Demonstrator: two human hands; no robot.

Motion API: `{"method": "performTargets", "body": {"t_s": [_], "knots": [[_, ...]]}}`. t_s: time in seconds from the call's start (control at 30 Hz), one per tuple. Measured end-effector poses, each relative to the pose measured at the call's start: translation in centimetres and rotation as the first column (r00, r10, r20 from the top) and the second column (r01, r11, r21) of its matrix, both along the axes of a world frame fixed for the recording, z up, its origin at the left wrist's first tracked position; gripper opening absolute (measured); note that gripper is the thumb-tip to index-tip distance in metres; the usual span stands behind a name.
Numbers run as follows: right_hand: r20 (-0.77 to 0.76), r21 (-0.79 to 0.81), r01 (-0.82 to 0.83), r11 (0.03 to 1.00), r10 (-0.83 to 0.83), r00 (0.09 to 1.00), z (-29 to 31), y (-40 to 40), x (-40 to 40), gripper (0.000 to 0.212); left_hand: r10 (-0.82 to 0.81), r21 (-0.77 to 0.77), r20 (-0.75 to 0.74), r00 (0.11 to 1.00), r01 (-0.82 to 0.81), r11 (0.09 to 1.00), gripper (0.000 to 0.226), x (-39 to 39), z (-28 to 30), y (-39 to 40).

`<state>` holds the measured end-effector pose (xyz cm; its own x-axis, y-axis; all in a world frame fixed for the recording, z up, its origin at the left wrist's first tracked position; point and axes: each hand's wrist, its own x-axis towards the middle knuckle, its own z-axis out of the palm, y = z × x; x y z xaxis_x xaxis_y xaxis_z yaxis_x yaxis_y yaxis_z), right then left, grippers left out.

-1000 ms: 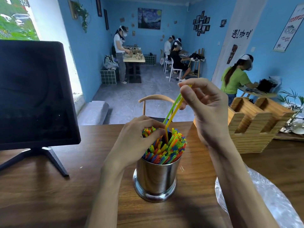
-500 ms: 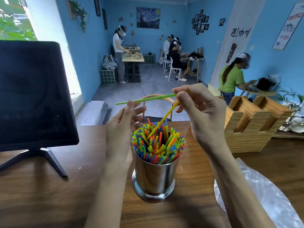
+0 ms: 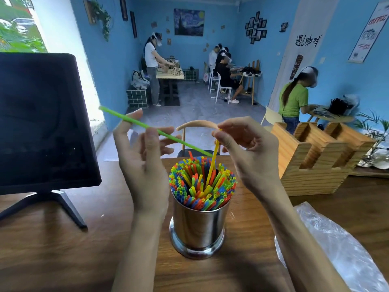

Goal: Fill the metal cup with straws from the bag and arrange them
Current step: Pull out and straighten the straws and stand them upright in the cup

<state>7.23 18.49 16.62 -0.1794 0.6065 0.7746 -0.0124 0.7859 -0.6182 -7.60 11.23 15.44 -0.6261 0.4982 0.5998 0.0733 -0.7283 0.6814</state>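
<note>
A shiny metal cup [image 3: 197, 230] stands on the wooden table [image 3: 52, 249], packed with several colourful straws [image 3: 202, 184]. My left hand [image 3: 141, 163] is raised left of the cup and pinches a green straw [image 3: 134, 121] that slants up to the left, its lower end near the cup's far rim. My right hand [image 3: 250, 150] hovers above the cup's right side and pinches the top of a yellow straw [image 3: 212, 165] whose lower end stands among the others. A clear plastic bag [image 3: 336, 247] lies flat at the right.
A black monitor [image 3: 44, 123] on a stand fills the left. A wooden holder [image 3: 315, 159] sits at the back right. A chair back [image 3: 197, 124] rises behind the table. Several people work at tables across the blue room.
My left hand has taken the green straw out of my right hand and swung it up and left. My right hand keeps the yellow straw, now steeper in the cup.
</note>
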Motion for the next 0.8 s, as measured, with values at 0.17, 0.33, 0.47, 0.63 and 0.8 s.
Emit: {"method": "performTargets", "body": {"t_s": [0.17, 0.33, 0.47, 0.63, 0.8], "knots": [[0.009, 0.000, 0.019, 1.000, -0.019, 1.000, -0.3, 0.2, -0.2, 0.029, -0.033, -0.130, -0.314, 0.949, -0.009, 0.991, 0.032, 0.6, -0.5, 0.1], [-0.064, -0.035, -0.019, 0.999, 0.017, 0.998, -0.1, -0.2, -0.2, 0.027, -0.153, -0.292, -0.462, 0.873, 0.013, 0.956, 0.033, 0.9, -0.8, 0.2], [-0.243, -0.041, -0.034, 0.999, 0.023, 0.970, 1.1, -0.4, 0.1, 0.017, -0.218, -0.408, -0.463, 0.859, 0.012, 0.913, 0.023, 0.7, -1.2, 0.7], [-0.382, -0.083, 0.009, 0.996, -0.040, 0.923, 1.9, -0.1, 0.5, 0.014, -0.299, -0.462, -0.410, 0.862, 0.087, 0.883, 0.019, 0.6, -1.2, 0.9], [-0.595, -0.175, 0.113, 0.978, -0.196, 0.779, 1.4, 0.5, 1.1, 0.011, -0.105, -0.325, -0.102, 0.989, 0.066, 0.943, 0.017, 0.4, -1.2, 1.2]]}}
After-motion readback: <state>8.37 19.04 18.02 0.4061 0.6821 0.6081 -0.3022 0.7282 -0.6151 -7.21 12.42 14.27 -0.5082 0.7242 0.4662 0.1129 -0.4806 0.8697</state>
